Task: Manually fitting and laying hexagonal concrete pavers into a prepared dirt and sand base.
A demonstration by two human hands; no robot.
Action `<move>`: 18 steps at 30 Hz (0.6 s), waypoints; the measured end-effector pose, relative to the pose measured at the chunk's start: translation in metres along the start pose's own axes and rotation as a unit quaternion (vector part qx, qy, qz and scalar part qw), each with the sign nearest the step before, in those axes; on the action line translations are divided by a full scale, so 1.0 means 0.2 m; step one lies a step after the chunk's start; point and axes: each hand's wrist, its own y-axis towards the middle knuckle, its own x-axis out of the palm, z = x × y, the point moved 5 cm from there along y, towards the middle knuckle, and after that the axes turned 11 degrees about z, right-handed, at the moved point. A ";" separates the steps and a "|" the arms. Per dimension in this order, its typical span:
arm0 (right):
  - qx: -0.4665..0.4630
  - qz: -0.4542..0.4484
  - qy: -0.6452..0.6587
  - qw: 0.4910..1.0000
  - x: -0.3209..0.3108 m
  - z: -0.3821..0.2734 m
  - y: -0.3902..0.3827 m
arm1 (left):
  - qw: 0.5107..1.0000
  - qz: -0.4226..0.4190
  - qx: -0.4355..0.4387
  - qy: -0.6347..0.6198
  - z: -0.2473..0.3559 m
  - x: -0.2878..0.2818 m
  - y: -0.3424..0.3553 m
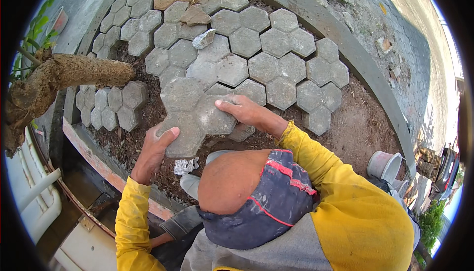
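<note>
Between my hands is a grey concrete paver [190, 115] shaped like three joined hexagons. My left hand [155, 147] grips its lower left edge, the thumb lying on top. On its right side my right hand [249, 113] holds it, thumb on the upper face and the other fingers partly hidden. The paver is raised and overlaps the laid pavers [281, 68] just beyond it. Under its right side, part of another grey piece [242, 133] shows on the soil. My bare knee [237, 179] is close below the paver.
A tree trunk [89, 71] leans in from the left, beside several stacked pavers [131, 105]. A stone chunk [204, 39] and brown fragments [195, 15] lie on the paving. A concrete curb [365, 63] borders the soil [365, 118]. A bucket [385, 166] stands right; crumpled foil [186, 166] lies near my foot.
</note>
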 end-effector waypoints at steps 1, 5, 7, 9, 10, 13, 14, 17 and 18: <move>-0.075 -0.011 -0.139 0.987 0.03 -0.01 0.01 | 0.997 0.015 0.030 0.069 0.02 -0.06 -0.02; -0.188 -0.032 -0.310 0.931 0.13 -0.08 -0.04 | 0.923 0.052 0.121 0.362 0.19 -0.29 -0.20; -0.217 -0.022 -0.340 0.915 0.15 -0.08 -0.05 | 0.875 0.094 0.128 0.457 0.22 -0.35 -0.32; -0.196 -0.018 -0.305 0.932 0.08 -0.07 -0.04 | 0.798 0.130 0.139 0.572 0.20 -0.40 -0.34; -0.201 -0.019 -0.294 0.934 0.08 -0.11 -0.06 | 0.798 0.143 0.120 0.573 0.18 -0.45 -0.39; -0.238 0.036 -0.319 0.917 0.01 -0.15 -0.08 | 0.728 0.122 0.106 0.667 0.05 -0.55 -0.40; -0.237 0.049 -0.327 0.913 -0.02 -0.14 -0.08 | 0.729 0.131 0.091 0.665 -0.02 -0.59 -0.39; -0.249 0.083 -0.366 0.893 -0.09 -0.12 -0.06 | 0.706 0.104 0.143 0.686 -0.17 -0.63 -0.33; -0.238 0.084 -0.367 0.895 -0.10 -0.14 -0.07 | 0.711 0.070 0.148 0.684 -0.22 -0.62 -0.31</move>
